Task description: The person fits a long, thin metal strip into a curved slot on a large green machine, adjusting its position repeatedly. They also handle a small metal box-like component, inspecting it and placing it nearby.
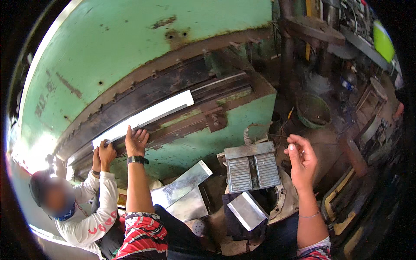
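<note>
A long, bright metal strip (147,117) lies along the dark bed of a large green machine. My left hand (138,142), a dark watch on its wrist, is palm up at the strip's near edge. Its thumb overlaps the edge and its fingers are loosely spread just below; I cannot tell how firmly they touch. To the left, a co-worker's hands (104,157) are at the strip's left end. Raised on the right, my right hand (302,160) has loosely bent fingers and nothing visible in it. It is nearest a ribbed double foot pedal (253,170).
Flat metal sheets (184,186) lie below the machine, and a small bent metal piece (248,210) rests near my legs. A co-worker (82,208) crouches at left. A round green basin (313,110) and scattered metal parts stand on the right.
</note>
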Available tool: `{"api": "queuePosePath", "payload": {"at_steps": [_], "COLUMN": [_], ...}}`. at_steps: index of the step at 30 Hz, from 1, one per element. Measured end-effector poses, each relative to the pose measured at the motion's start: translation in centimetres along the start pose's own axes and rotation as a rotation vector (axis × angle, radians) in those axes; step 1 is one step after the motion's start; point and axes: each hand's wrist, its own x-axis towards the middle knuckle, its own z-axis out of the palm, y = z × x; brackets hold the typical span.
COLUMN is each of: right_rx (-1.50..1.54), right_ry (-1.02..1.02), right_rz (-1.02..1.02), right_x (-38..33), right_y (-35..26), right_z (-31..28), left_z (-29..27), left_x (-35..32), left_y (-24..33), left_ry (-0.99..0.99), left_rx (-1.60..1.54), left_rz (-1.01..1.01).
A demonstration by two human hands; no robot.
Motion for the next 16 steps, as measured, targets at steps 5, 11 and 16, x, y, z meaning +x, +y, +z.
{"api": "queuePosePath", "payload": {"at_steps": [5,11,16], "right_rx": [-0.148,-0.155,-0.106], "right_ry": [-0.072,-0.091,-0.101], "right_rz": [-0.059,-0.13,-0.03], "right_x": [-0.3,-0.2,0.3], "right_y": [-0.9,-2.2,-1.3], "right_z": [-0.5,-1.2,-1.4], "left_z": [-0.3,-1.4,-3.4], "left_x": [-0.9,1.3,2.3], "left_y": [1.3,0.6,0.8], "left_ry": [0.058,-0.128,-0.15], "left_rx": [-0.024,0.039,0.031], "left_rz": [0.06,0.063,0.038]}}
